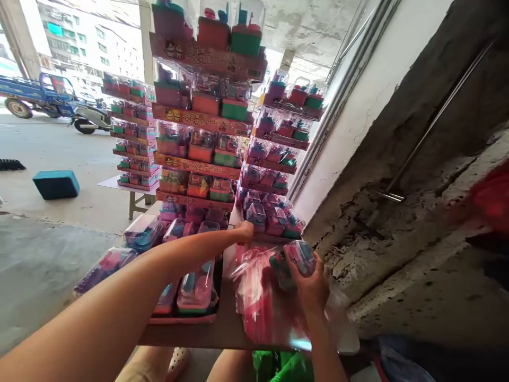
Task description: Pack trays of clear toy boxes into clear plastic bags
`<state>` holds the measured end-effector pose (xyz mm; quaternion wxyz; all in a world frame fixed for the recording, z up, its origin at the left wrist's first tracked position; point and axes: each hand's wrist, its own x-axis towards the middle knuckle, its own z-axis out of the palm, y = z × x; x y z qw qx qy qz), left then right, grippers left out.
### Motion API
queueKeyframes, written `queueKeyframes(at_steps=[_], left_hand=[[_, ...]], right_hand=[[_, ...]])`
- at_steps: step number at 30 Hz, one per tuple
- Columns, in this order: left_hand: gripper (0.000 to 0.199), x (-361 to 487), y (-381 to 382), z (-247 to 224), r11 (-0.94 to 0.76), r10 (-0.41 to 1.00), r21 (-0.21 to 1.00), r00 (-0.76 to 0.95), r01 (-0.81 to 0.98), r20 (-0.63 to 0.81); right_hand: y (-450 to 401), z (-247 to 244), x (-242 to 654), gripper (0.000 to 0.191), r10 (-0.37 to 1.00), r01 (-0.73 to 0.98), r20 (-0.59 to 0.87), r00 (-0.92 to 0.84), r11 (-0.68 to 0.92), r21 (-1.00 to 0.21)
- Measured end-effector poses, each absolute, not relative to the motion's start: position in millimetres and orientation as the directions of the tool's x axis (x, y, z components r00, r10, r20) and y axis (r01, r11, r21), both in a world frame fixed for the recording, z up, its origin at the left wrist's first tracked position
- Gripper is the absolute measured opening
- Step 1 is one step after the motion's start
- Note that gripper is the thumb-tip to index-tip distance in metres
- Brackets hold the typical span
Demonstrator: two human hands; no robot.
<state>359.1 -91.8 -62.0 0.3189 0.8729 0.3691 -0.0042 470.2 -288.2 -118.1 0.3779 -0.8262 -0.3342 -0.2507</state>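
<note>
My right hand [312, 284] is closed round a small clear-lidded box [301, 257] with pink and blue contents, above the right side of the table. Beneath it, a pink display tray in clear plastic wrap [256, 302] lies partly blurred. My left hand [243, 232] reaches across to the far end of that wrap, its fingers closed; what they pinch is too small to make out. Clear-lidded boxes [196, 286] sit in a dark tray under my left forearm.
Tall stacks of filled display trays [199, 119] stand at the back of the table [228, 334]. More stacks [274, 138] rise near the wall [338, 159] at right. A blue block [56, 184] lies on the floor at left. Green plastic [284, 366] hangs at my lap.
</note>
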Motion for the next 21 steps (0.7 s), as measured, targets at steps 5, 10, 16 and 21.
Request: queueKeyframes(at_steps=[5,10,16,21], left_hand=[[0.023,343.2,-75.6,-51.4,-0.425,0.696,0.683,0.697,0.594,-0.173],[0.025,340.7,-79.2,-31.1,-0.331,0.765,0.875,0.643,0.352,0.03],[0.025,317.7,-82.9,3.3,-0.258,0.846,0.964,0.496,0.064,0.194],[0.027,301.3,-71.7,18.6,-0.13,0.923,0.99,0.359,-0.056,0.142]], right_hand=[[-300.4,-125.1,483.8,0.083,0.363,0.756,0.694,0.622,-0.512,-0.409],[-304.0,-132.6,488.6,0.081,0.415,0.774,0.674,0.611,-0.49,-0.401],[-290.4,-131.3,494.7,0.087,0.424,0.748,0.616,0.663,-0.38,-0.544],[-278.9,-128.3,497.7,0.081,0.407,0.763,0.646,0.646,-0.386,-0.519]])
